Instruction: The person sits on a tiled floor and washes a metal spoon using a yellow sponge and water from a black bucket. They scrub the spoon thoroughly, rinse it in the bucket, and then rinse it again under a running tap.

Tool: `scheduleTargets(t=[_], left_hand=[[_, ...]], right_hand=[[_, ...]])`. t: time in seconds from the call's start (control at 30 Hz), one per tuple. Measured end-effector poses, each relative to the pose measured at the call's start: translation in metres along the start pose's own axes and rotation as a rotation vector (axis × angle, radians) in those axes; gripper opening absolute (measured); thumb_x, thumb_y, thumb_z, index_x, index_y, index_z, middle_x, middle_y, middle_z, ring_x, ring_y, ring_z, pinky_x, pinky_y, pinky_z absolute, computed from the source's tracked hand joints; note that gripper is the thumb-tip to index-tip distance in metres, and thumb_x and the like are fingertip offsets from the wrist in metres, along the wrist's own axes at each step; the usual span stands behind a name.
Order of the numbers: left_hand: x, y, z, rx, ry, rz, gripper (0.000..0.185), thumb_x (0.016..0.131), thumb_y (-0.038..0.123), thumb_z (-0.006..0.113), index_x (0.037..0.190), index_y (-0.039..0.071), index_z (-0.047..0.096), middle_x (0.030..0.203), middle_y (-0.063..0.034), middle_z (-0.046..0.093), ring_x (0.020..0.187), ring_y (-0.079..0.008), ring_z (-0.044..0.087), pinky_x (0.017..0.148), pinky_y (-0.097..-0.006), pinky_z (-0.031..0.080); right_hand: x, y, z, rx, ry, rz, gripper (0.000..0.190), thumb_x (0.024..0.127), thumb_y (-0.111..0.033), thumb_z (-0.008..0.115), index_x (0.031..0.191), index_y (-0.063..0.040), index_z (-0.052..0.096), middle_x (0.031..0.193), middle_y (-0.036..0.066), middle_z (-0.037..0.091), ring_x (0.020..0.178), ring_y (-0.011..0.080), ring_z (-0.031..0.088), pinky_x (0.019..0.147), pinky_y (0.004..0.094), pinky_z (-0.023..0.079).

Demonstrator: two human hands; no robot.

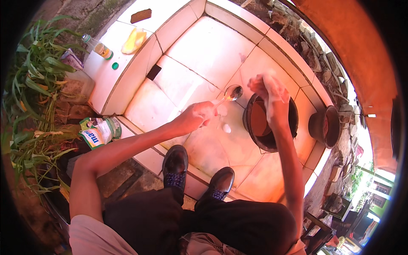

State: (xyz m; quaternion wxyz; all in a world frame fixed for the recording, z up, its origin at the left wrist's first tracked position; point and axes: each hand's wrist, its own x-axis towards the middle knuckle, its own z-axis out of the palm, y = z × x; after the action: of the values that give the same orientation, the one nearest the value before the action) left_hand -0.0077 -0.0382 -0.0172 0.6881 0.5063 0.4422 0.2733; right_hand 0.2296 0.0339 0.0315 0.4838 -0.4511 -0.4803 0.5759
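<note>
My left hand (199,116) grips the handle of a metal spoon (234,92), whose bowl points up and right over the tiled basin floor (204,79). White suds cling to that hand. My right hand (271,91) is raised above the far rim of a black bucket (271,145) and is blurred. Whitish foam shows on it, and its fingers are too smeared to tell whether they hold anything. Brownish liquid (259,119) lies inside the bucket, partly hidden by my right forearm. A small white blob (226,128) sits on the tiles between my hands.
A low tiled wall (137,71) edges the basin; on its ledge are a yellow sponge-like piece (134,40), a bottle (100,49), a green cap (115,66) and a brown block (141,16). A dark pot (324,127) stands right, a dish-soap pouch (94,135) left. My shoes (175,162) rest at the near edge.
</note>
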Motion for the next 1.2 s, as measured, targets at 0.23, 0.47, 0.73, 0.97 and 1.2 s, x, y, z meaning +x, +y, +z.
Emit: scheduleTargets(t=[0.23, 0.47, 0.73, 0.97, 1.2], left_hand=[[0.007, 0.012, 0.013, 0.051, -0.001, 0.102, 0.022, 0.085, 0.001, 0.044, 0.101, 0.007, 0.058, 0.072, 0.0015, 0.046, 0.064, -0.0076, 0.042, 0.056, -0.0224, 0.034], [0.001, 0.006, 0.004, 0.08, 0.097, 0.137, 0.03, 0.08, -0.006, 0.041, 0.104, 0.003, 0.058, 0.074, 0.0006, 0.048, 0.067, -0.0088, 0.043, 0.06, -0.0234, 0.036], [0.001, 0.015, 0.005, 0.118, 0.002, 0.088, 0.024, 0.084, 0.0, 0.043, 0.102, 0.002, 0.058, 0.071, 0.0004, 0.048, 0.064, -0.0095, 0.043, 0.058, -0.025, 0.035], [0.007, 0.033, 0.006, 0.079, 0.036, 0.109, 0.016, 0.092, 0.01, 0.047, 0.103, 0.005, 0.058, 0.071, 0.0002, 0.05, 0.055, -0.0064, 0.039, 0.05, -0.022, 0.032], [0.005, 0.061, -0.009, 0.16, -0.057, -0.114, 0.021, 0.097, 0.024, 0.049, 0.107, 0.009, 0.059, 0.07, 0.0001, 0.051, 0.053, -0.005, 0.039, 0.047, -0.0208, 0.031]], right_hand=[[-0.031, 0.029, 0.011, 0.637, -0.37, 0.437, 0.045, 0.095, -0.032, 0.054, 0.123, 0.003, 0.053, 0.109, 0.008, 0.061, 0.08, 0.0171, 0.058, 0.071, 0.0269, 0.047], [-0.036, 0.055, -0.017, 0.543, -0.225, 0.465, 0.035, 0.095, -0.022, 0.054, 0.118, 0.004, 0.056, 0.105, 0.012, 0.063, 0.09, 0.0201, 0.061, 0.081, 0.0291, 0.049], [-0.041, 0.038, 0.014, -0.387, 0.121, -0.48, 0.045, 0.098, -0.027, 0.037, 0.123, 0.007, 0.056, 0.124, 0.02, 0.057, 0.113, 0.0292, 0.055, 0.099, 0.0369, 0.041], [-0.049, 0.059, 0.019, -0.751, -0.259, -0.687, 0.046, 0.091, -0.014, 0.037, 0.128, 0.011, 0.048, 0.139, 0.026, 0.044, 0.133, 0.0404, 0.039, 0.111, 0.0422, 0.032], [-0.043, 0.032, 0.022, -0.396, 0.208, -0.533, 0.036, 0.092, -0.011, 0.048, 0.121, 0.008, 0.055, 0.123, 0.019, 0.058, 0.113, 0.0253, 0.056, 0.098, 0.0335, 0.043]])
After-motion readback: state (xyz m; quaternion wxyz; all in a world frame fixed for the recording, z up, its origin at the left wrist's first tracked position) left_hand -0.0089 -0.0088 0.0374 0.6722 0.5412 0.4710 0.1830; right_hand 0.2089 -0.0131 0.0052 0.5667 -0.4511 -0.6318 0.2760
